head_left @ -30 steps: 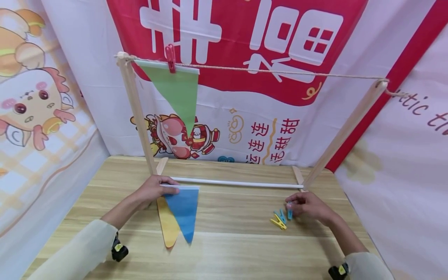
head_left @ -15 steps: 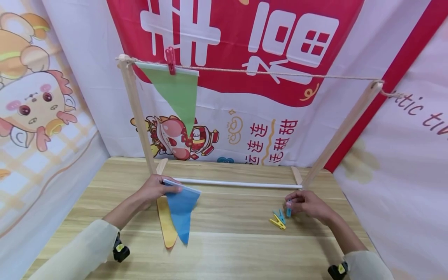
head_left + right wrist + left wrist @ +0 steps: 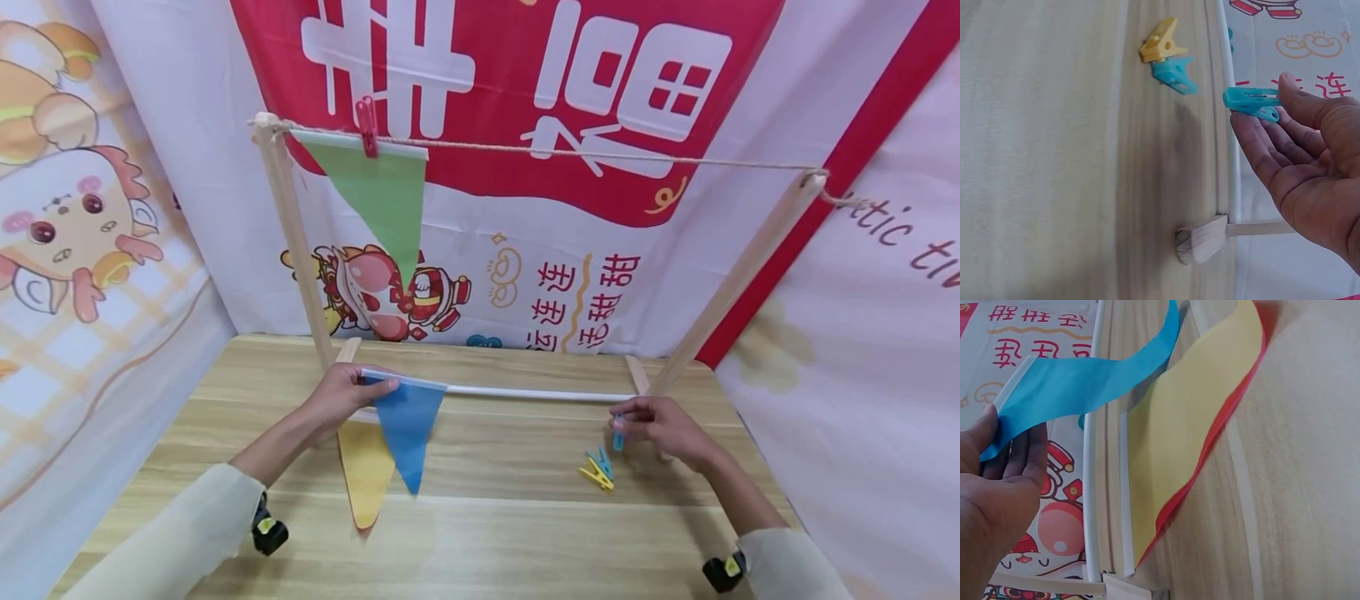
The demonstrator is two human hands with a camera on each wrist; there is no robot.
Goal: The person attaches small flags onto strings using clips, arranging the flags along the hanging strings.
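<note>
My left hand (image 3: 339, 398) pinches the white top edge of a blue triangular pennant (image 3: 411, 429), which hangs above the table. Below it a yellow pennant (image 3: 365, 475) lies on the wood, with a red layer (image 3: 1230, 406) showing under its edge in the left wrist view. Between thumb and fingers, my right hand (image 3: 666, 429) holds a blue clothespin (image 3: 1250, 100). A yellow clothespin (image 3: 596, 475) and another blue clothespin (image 3: 602, 459) lie together on the table near that hand. A green pennant (image 3: 382, 196) hangs from the rope, held by a red clothespin (image 3: 367, 127).
A rope (image 3: 555, 152) runs between a left wooden post (image 3: 295, 242) and a right wooden post (image 3: 738, 283). A white rod (image 3: 540, 394) joins their bases low over the wooden table (image 3: 510, 542). A printed cloth (image 3: 480, 242) hangs behind.
The left hand has lifted the blue pennant off the yellow one, moving it up and a little to the right. The right hand has risen slightly with its blue clothespin.
</note>
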